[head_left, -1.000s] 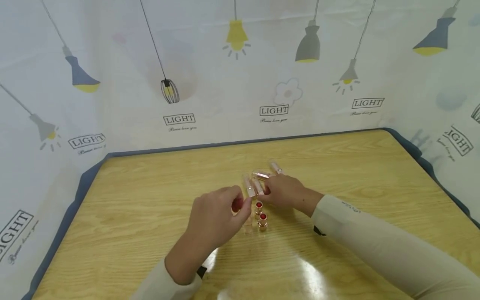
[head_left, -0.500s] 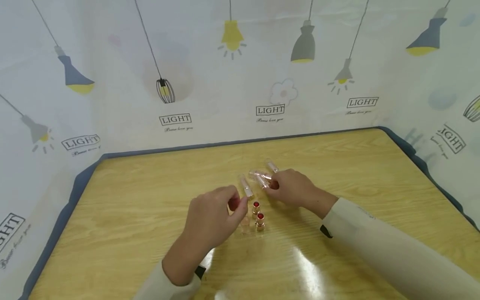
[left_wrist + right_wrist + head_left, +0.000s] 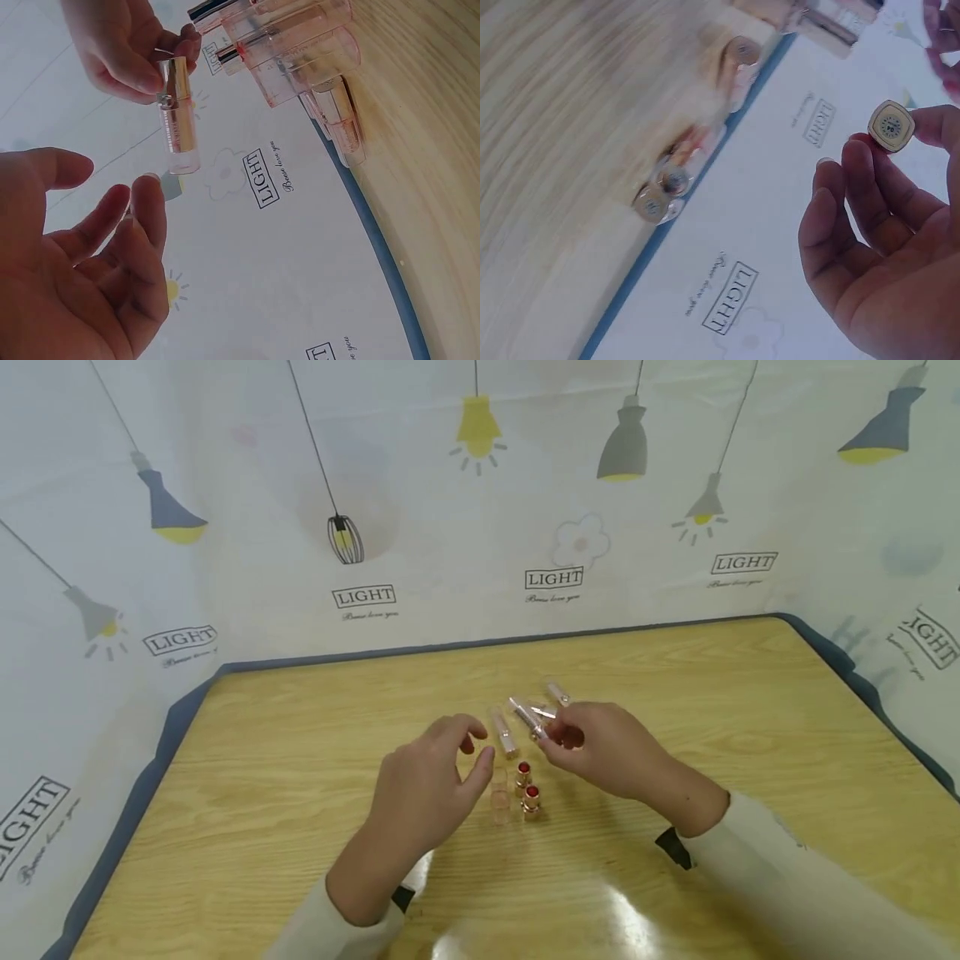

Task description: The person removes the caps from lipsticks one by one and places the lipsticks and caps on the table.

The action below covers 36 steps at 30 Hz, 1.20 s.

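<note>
My right hand [image 3: 611, 747] pinches a capped lipstick [image 3: 527, 717] by its gold end between thumb and fingers. Its clear pink cap shows in the left wrist view, pointing away from that hand. The flat gold base [image 3: 891, 126] faces the right wrist camera. My left hand [image 3: 427, 785] hovers nearby, thumb and fingers apart, holding nothing. Between the hands stand two uncapped lipsticks with red tips, a nearer one [image 3: 531, 802] and a farther one [image 3: 523, 771]. Beside them, to the left, are clear pink caps [image 3: 500, 802].
Behind the uncapped pair, a capped lipstick [image 3: 504, 732] lies on the wooden table [image 3: 300, 735]. Two more lie farther back, one [image 3: 546, 712] partly behind the held one and another [image 3: 557, 692] beyond it. A printed cloth [image 3: 450, 552] walls the table's back and sides.
The right hand has picked up a lipstick from the group and drawn it back toward the person. The left hand's thumb and fingers have spread wider, with the hand nearly in place.
</note>
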Motion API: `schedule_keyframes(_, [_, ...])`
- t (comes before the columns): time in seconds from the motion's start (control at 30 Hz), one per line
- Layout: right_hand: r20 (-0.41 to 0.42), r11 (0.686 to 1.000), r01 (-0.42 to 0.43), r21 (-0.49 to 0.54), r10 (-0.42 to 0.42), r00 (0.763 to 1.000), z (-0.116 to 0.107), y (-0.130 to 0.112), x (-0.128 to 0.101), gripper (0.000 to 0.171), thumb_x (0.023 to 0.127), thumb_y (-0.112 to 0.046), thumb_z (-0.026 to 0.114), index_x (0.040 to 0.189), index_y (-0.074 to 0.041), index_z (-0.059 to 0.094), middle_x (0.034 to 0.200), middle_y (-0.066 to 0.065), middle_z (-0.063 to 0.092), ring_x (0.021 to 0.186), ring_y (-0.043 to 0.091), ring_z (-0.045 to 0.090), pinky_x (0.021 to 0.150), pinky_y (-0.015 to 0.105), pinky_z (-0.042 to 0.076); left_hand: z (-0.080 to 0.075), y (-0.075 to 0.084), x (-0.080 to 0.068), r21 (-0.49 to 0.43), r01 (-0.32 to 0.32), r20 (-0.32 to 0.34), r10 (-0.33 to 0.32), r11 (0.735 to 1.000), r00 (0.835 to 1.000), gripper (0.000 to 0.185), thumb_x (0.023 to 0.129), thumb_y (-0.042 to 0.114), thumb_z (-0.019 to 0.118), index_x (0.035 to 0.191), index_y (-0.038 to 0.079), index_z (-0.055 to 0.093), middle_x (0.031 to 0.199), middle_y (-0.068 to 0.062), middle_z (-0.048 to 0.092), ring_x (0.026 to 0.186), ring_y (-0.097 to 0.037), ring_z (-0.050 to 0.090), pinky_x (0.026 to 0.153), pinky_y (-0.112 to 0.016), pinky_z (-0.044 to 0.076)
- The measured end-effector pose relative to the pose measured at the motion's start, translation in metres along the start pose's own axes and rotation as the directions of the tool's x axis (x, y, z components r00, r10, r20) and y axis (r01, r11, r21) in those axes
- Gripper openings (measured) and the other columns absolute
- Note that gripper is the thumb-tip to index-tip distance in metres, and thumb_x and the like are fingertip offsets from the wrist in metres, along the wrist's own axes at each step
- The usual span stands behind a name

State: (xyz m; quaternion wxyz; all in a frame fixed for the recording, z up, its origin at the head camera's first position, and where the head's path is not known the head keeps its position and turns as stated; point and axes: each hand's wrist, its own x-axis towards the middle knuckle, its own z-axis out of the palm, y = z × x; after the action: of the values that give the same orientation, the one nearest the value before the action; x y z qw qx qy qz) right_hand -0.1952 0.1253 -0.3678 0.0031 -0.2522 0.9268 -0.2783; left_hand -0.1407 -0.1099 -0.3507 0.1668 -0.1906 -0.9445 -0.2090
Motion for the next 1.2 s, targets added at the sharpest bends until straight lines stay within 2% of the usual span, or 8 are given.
schedule_keyframes(0.17, [-0.032, 0.997, 0.074, 0.005, -0.074, 0.997, 0.0, -0.013, -0.01, 0.01, 0.091, -0.026, 0.072, 0.083, -0.02, 0.071, 0.078, -0.013, 0.066, 0.072, 0.005, 0.06, 0.068, 0.026, 0.052, 0.0, 0.001, 0.0, -0.02, 0.018, 0.014, -0.018, 1.0, 1.0, 0.042, 0.096, 0.031, 0.065, 0.135, 0.02, 0.055, 0.115, -0.001, 0.064, 0.059, 0.0, 0.052, 0.044, -0.016, 0.036])
schedule_keyframes(0.3, [-0.044, 0.994, 0.109, 0.016, -0.109, 0.993, 0.0, -0.023, -0.015, 0.008, 0.089, -0.026, 0.074, 0.084, -0.021, 0.071, 0.08, -0.014, 0.068, 0.076, 0.007, 0.064, 0.071, 0.03, 0.054, 0.0, 0.002, -0.001, -0.058, 0.021, 0.047, -0.018, 0.998, 0.999, 0.051, 0.097, 0.032, 0.065, 0.144, 0.024, 0.048, 0.126, 0.0, 0.059, 0.067, -0.002, 0.06, 0.047, -0.016, 0.038])
schedule_keyframes(0.57, [-0.115, 0.989, 0.144, -0.025, -0.146, 0.982, 0.003, -0.03, -0.024, 0.01, 0.087, -0.029, 0.078, 0.086, -0.022, 0.071, 0.082, -0.014, 0.067, 0.079, 0.004, 0.061, 0.071, 0.027, 0.054, -0.001, 0.005, -0.003, -0.104, -0.05, 0.058, 0.056, 0.993, 0.997, 0.047, 0.095, 0.03, 0.069, 0.139, 0.023, 0.054, 0.126, 0.0, 0.057, 0.069, -0.002, 0.063, 0.049, -0.015, 0.04])
schedule_keyframes(0.77, [-0.146, 0.985, 0.175, 0.012, -0.171, 0.974, 0.006, -0.03, -0.028, 0.007, 0.086, -0.023, 0.078, 0.089, -0.019, 0.073, 0.084, -0.012, 0.068, 0.079, 0.003, 0.062, 0.072, 0.03, 0.056, -0.002, 0.006, -0.003, -0.094, -0.071, 0.048, 0.076, 0.993, 0.996, 0.047, 0.093, 0.029, 0.071, 0.137, 0.022, 0.056, 0.125, 0.0, 0.059, 0.07, -0.002, 0.065, 0.049, -0.014, 0.04])
schedule_keyframes(0.9, [-0.158, 0.98, 0.194, 0.036, -0.186, 0.97, 0.006, -0.029, -0.032, 0.006, 0.087, -0.021, 0.078, 0.091, -0.018, 0.074, 0.084, -0.012, 0.069, 0.078, 0.005, 0.064, 0.069, 0.026, 0.056, 0.0, 0.006, -0.003, -0.083, -0.094, 0.032, 0.097, 0.992, 0.995, 0.045, 0.092, 0.029, 0.073, 0.134, 0.022, 0.059, 0.119, 0.0, 0.063, 0.068, -0.003, 0.066, 0.049, -0.013, 0.04])
schedule_keyframes(1.07, [-0.164, 0.979, 0.194, 0.055, -0.183, 0.969, 0.005, -0.03, -0.033, 0.006, 0.089, -0.021, 0.076, 0.093, -0.017, 0.074, 0.085, -0.011, 0.071, 0.077, 0.007, 0.066, 0.067, 0.022, 0.054, 0.0, 0.006, -0.002, -0.068, -0.098, -0.005, 0.098, 0.993, 0.995, 0.04, 0.09, 0.03, 0.076, 0.127, 0.021, 0.064, 0.114, 0.001, 0.066, 0.066, -0.002, 0.067, 0.048, -0.012, 0.039])
schedule_keyframes(1.2, [-0.177, 0.984, 0.17, 0.055, -0.158, 0.971, 0.004, -0.032, -0.035, 0.012, 0.089, -0.024, 0.076, 0.097, -0.015, 0.074, 0.088, -0.008, 0.072, 0.078, 0.007, 0.065, 0.065, 0.022, 0.054, 0.0, 0.006, -0.003, -0.07, -0.08, -0.008, 0.08, 0.994, 0.997, 0.037, 0.089, 0.03, 0.077, 0.122, 0.02, 0.065, 0.111, 0.002, 0.067, 0.064, -0.003, 0.067, 0.047, -0.013, 0.038])
